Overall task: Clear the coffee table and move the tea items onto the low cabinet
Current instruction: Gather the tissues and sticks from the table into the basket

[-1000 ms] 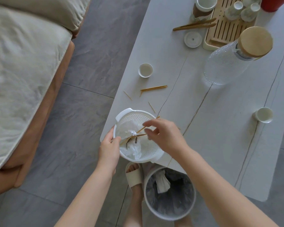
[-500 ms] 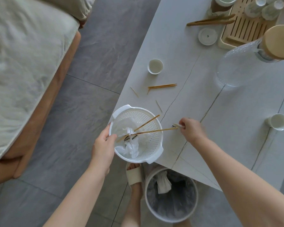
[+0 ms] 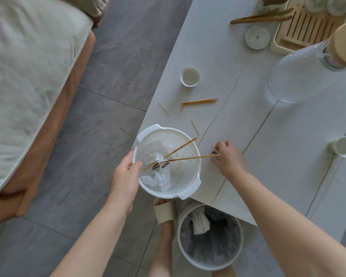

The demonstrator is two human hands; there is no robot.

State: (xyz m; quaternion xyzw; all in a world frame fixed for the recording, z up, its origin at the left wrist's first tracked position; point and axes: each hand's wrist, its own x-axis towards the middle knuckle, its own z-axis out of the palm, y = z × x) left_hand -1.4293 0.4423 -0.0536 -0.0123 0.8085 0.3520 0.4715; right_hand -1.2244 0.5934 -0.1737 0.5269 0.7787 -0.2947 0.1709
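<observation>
Head view, looking down: your left hand [image 3: 124,180] is clamped on the near-left rim of the white perforated basket [image 3: 188,176], thumb inside the rim and the other fingers under the wall, so the basket hangs at the coffee table [image 3: 248,136] corner, partly over the edge. Inside it lie crumpled white tissue [image 3: 160,176], a few dark seed husks, and two long wooden skewers [image 3: 181,147] whose upper ends stick out past the far-right rim. Your right hand [image 3: 229,159] rests knuckles-up on the tabletop just right of the basket, fingers curled together at a small dark husk [image 3: 214,152]; whether the husk is actually pinched cannot be told, and the tip of the lower skewer meets those fingers. Further along the table sit a pair of skewers [image 3: 200,101], loose toothpicks [image 3: 164,109], a small white cup [image 3: 190,76], a second cup [image 3: 345,146] at the right edge, a round white lid [image 3: 257,37], wooden tongs [image 3: 262,16], a slatted bamboo tea tray [image 3: 306,29] and a glass carafe [image 3: 300,74] with a wooden stopper. A lined waste bin [image 3: 210,236] stands on the floor below the table corner. No brand, label or writing is legible on anything.
</observation>
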